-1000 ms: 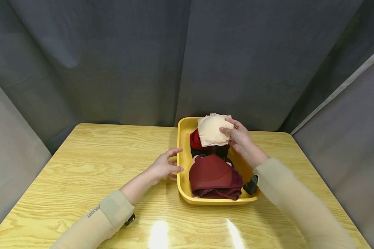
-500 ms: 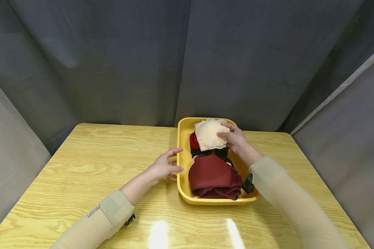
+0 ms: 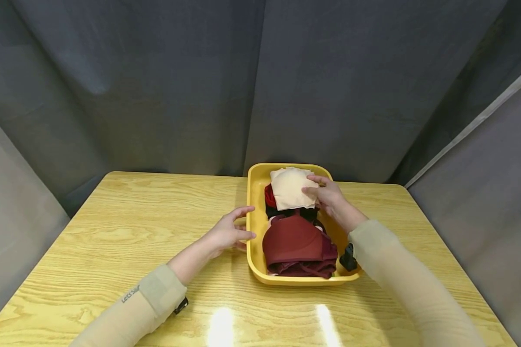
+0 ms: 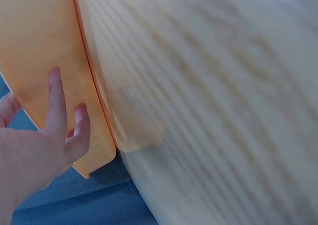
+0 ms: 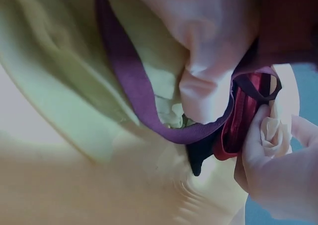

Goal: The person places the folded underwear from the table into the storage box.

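A yellow basin [image 3: 252, 250] stands on the table with folded clothes in it. My right hand [image 3: 332, 196] pinches a cream folded garment [image 3: 290, 189] by its right edge, thumb on top, over the far end of the basin. Beneath it show red and black fabric [image 3: 270, 196]. A maroon bra [image 3: 295, 243], folded with its cup upward, fills the near half; its purple strap [image 5: 130, 76] loops across the right wrist view. My left hand [image 3: 229, 232] is at the basin's left wall, fingers spread and loosely bent. In the left wrist view its fingertips [image 4: 55, 73] overlap the orange-looking outer wall.
The basin sits on a wooden table [image 3: 156, 217] near its back edge. Dark grey curtains [image 3: 178, 86] hang behind the table, with lighter panels at both sides. A black wrist camera [image 3: 349, 258] on the right arm hangs over the basin's near right corner.
My right hand has moved down and slightly left with the cream garment, lowering it into the far end of the basin. The left hand has stayed in place.
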Demonstrator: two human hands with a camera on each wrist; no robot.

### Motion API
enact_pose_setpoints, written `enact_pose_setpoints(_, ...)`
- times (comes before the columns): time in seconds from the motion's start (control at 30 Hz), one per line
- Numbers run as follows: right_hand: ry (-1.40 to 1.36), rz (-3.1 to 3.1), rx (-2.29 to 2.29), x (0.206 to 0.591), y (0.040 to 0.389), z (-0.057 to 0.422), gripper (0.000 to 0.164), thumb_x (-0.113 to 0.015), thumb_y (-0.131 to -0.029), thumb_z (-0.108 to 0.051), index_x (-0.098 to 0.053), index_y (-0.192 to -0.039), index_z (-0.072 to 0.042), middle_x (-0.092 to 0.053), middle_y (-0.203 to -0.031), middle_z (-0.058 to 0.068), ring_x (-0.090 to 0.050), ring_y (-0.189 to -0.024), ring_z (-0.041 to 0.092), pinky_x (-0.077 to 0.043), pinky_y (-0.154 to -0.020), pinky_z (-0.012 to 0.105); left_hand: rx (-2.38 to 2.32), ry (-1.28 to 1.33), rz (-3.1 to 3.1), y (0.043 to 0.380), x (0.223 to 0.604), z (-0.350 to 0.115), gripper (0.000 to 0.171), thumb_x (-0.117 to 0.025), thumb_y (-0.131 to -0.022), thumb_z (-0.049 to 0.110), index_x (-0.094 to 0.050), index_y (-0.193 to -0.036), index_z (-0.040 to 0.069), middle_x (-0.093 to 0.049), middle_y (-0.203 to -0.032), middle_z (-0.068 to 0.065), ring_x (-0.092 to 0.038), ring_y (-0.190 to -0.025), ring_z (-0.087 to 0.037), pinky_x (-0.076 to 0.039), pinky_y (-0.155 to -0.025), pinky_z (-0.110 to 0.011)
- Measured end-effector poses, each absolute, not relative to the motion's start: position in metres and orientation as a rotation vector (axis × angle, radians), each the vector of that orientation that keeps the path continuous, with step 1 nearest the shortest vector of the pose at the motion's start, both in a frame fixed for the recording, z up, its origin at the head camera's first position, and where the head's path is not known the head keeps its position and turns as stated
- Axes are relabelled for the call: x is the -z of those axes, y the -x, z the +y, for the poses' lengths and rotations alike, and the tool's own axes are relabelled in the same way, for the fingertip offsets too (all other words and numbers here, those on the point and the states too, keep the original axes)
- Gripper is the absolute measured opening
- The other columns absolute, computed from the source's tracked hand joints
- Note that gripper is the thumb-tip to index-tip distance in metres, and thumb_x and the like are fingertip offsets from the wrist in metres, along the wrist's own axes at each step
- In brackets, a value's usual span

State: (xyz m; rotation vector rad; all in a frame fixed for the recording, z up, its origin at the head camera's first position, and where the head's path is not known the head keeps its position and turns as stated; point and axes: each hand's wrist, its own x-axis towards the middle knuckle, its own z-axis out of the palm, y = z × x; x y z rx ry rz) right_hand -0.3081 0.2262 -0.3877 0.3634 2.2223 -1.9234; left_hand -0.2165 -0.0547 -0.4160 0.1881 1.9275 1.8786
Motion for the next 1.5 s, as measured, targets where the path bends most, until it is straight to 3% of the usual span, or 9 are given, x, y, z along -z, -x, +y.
enact_pose_setpoints(0.27, -0.325, 2.286, 1.756, 0.388, 0.308, 0.232, 0.058, -0.067, -0.088, -0.017, -0.043, -0.141, -0.018, -0.051, -0.116, 0.007, -0.041, -0.047, 0.006, -0.039, -0.048, 0.019, -1.867, -0.173, 1.937, 0.218, 0.417, -0.056, 0.070, -0.066, -0.082, -0.007, -0.041, -0.140, 0.022, -0.026, -0.151, -0.011, -0.060, -0.091, -0.022, -0.057, -0.067, -0.044)
enact_pose_setpoints(0.37, -0.293, 2.257, 1.750, 0.385, 0.308, 0.232, 0.061, -0.065, -0.089, -0.016, -0.038, -0.144, -0.016, -0.048, -0.122, 0.008, -0.045, -0.051, 0.005, -0.039, -0.049, 0.019, -1.864, -0.178, 1.934, 0.220, 0.418, -0.057, 0.069, -0.066, -0.082, -0.007, -0.041, -0.140, 0.021, -0.027, -0.150, -0.011, -0.060, -0.092, -0.022, -0.057, -0.067, -0.044)
enact_pose_setpoints(0.5, -0.281, 2.220, 1.736, 0.379, 0.307, 0.230, 0.061, -0.061, -0.092, -0.016, -0.033, -0.146, -0.015, -0.038, -0.139, 0.013, -0.051, -0.063, 0.007, -0.043, -0.056, 0.021, -1.866, -0.182, 1.931, 0.221, 0.419, -0.057, 0.069, -0.065, -0.082, -0.007, -0.040, -0.140, 0.021, -0.027, -0.151, -0.011, -0.060, -0.094, -0.023, -0.057, -0.067, -0.044)
enact_pose_setpoints(0.7, -0.268, 2.223, 1.668, 0.368, 0.302, 0.228, 0.063, -0.057, -0.094, -0.017, -0.026, -0.149, -0.014, -0.024, -0.151, 0.014, -0.048, -0.086, 0.016, -0.047, -0.067, 0.024, -1.869, -0.165, 1.938, 0.220, 0.416, -0.057, 0.070, -0.065, -0.082, -0.007, -0.040, -0.140, 0.021, -0.026, -0.152, -0.011, -0.060, -0.094, -0.023, -0.057, -0.067, -0.043)
enact_pose_setpoints(0.87, -0.253, 2.216, 1.645, 0.360, 0.297, 0.230, 0.065, -0.054, -0.095, -0.013, -0.021, -0.151, -0.012, -0.012, -0.154, 0.019, -0.033, -0.125, 0.035, -0.044, -0.098, 0.039, -1.875, -0.162, 1.945, 0.220, 0.415, -0.057, 0.070, -0.065, -0.082, -0.008, -0.039, -0.140, 0.021, -0.026, -0.151, -0.012, -0.061, -0.092, -0.022, -0.057, -0.065, -0.042)
enact_pose_setpoints(0.97, -0.248, 2.221, 1.631, 0.355, 0.295, 0.232, 0.066, -0.053, -0.095, -0.012, -0.019, -0.151, -0.012, -0.009, -0.154, 0.023, -0.020, -0.137, 0.040, -0.036, -0.106, 0.046, -1.876, -0.162, 1.950, 0.221, 0.416, -0.057, 0.070, -0.065, -0.082, -0.008, -0.039, -0.140, 0.020, -0.026, -0.151, -0.013, -0.061, -0.093, -0.022, -0.057, -0.065, -0.042)
enact_pose_setpoints(1.2, -0.215, 2.288, 1.625, 0.344, 0.286, 0.239, 0.061, -0.054, -0.095, -0.015, -0.024, -0.149, -0.010, -0.024, -0.150, 0.019, -0.028, -0.130, 0.035, -0.038, -0.099, 0.045, -1.875, -0.159, 1.954, 0.221, 0.416, -0.057, 0.069, -0.065, -0.082, -0.007, -0.039, -0.140, 0.020, -0.026, -0.151, -0.013, -0.060, -0.095, -0.023, -0.057, -0.066, -0.043)
enact_pose_setpoints(1.5, -0.087, 2.234, 1.735, 0.327, 0.273, 0.255, 0.070, -0.055, -0.094, -0.013, -0.015, -0.151, -0.009, -0.020, -0.151, 0.022, -0.024, -0.137, 0.040, -0.026, -0.111, 0.054, -1.880, -0.172, 1.947, 0.222, 0.417, -0.057, 0.069, -0.065, -0.082, -0.007, -0.038, -0.141, 0.020, -0.025, -0.150, -0.014, -0.060, -0.095, -0.024, -0.057, -0.068, -0.045)
